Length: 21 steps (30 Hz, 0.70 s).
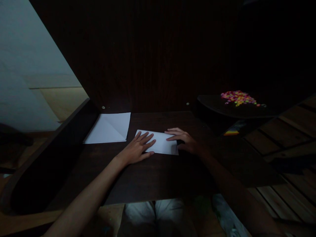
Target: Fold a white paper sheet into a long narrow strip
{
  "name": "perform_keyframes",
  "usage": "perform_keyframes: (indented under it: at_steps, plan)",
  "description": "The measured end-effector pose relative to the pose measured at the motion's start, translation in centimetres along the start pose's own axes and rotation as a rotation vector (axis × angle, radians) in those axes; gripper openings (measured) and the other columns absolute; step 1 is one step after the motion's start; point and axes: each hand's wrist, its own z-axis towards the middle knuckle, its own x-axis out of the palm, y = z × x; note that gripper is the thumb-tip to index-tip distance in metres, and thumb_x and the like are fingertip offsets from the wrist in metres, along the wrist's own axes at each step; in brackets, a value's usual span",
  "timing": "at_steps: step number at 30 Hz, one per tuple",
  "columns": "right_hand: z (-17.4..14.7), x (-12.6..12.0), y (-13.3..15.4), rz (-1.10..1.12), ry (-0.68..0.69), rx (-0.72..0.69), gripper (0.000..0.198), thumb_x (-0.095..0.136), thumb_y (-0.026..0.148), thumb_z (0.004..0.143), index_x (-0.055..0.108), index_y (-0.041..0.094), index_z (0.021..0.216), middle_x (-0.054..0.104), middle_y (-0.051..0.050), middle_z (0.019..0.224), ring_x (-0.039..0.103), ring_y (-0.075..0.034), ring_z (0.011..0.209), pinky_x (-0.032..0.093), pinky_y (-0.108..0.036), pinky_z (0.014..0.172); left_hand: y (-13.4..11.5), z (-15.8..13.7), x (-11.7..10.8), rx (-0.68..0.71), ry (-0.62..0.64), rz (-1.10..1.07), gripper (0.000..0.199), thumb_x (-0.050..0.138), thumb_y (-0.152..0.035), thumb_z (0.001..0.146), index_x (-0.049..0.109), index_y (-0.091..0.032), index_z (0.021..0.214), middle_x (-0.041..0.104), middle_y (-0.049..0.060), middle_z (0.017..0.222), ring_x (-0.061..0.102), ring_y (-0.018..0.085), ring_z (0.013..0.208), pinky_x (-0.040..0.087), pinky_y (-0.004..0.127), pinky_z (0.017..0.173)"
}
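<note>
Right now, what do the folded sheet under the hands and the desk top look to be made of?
The folded sheet looks like thin white matte paper: sharp creased edges, lying flat under the left hand and right hand. The desk top seems dark wood or wood-look laminate, faintly streaked; the dim light leaves that open.

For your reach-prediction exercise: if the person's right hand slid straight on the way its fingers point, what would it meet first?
Probably the left hand: the right hand points leftward across the folded white paper, toward those fingers.
</note>
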Motion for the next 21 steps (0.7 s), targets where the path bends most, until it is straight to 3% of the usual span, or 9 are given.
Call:
perform_keyframes:
  at_steps: [3,6,10,17,21]
  plan:
    - [0.4,0.8,-0.3,-0.088,-0.013,0.111,0.055,0.038,0.062,0.093,0.063,0.027,0.127,0.055,-0.007,0.140,0.044,-0.029,0.134,0.033,-0.053,0.110,0.0,0.1,0.1,-0.006,0.008,0.009,0.047,0.057,-0.041,0.092,0.054,-0.025,0.137,0.043,0.012,0.149,0.035,0.033,0.140,0.016,0.059,0.116]
    - [0.7,1.7,-0.6,-0.189,0.040,0.216,0.053,0.043,0.054,0.095,0.052,0.026,0.139,0.048,-0.008,0.146,0.040,-0.027,0.137,0.028,-0.052,0.114,-0.1,0.1,0.1,-0.005,0.014,0.018,0.046,0.055,-0.039,0.093,0.053,-0.026,0.137,0.045,0.012,0.148,0.038,0.033,0.138,0.020,0.058,0.115]
    - [0.8,2.1,-0.8,-0.239,0.121,0.255,0.055,0.051,0.048,0.092,0.044,0.031,0.144,0.042,-0.004,0.150,0.034,-0.027,0.141,0.024,-0.053,0.115,-0.1,0.3,0.1,0.011,-0.008,0.025,0.048,0.055,-0.037,0.093,0.051,-0.025,0.139,0.047,0.011,0.146,0.039,0.032,0.137,0.022,0.056,0.115]
    - [1.0,1.6,-0.6,-0.273,0.179,0.254,0.055,0.051,0.044,0.093,0.040,0.032,0.146,0.039,-0.004,0.152,0.031,-0.028,0.143,0.024,-0.055,0.114,0.6,1.0,0.0,0.070,0.018,0.082,0.063,0.055,-0.039,0.091,0.036,-0.024,0.149,0.026,0.011,0.158,0.018,0.035,0.146,0.013,0.058,0.116]
    - [1.1,1.4,-0.5,-0.260,0.188,0.252,0.057,0.053,0.040,0.092,0.038,0.031,0.146,0.037,-0.003,0.153,0.028,-0.027,0.144,0.023,-0.056,0.115,0.9,1.1,0.0,0.078,0.052,0.114,0.067,0.050,-0.037,0.093,0.025,-0.023,0.153,0.022,0.011,0.159,0.016,0.033,0.147,0.010,0.056,0.117]
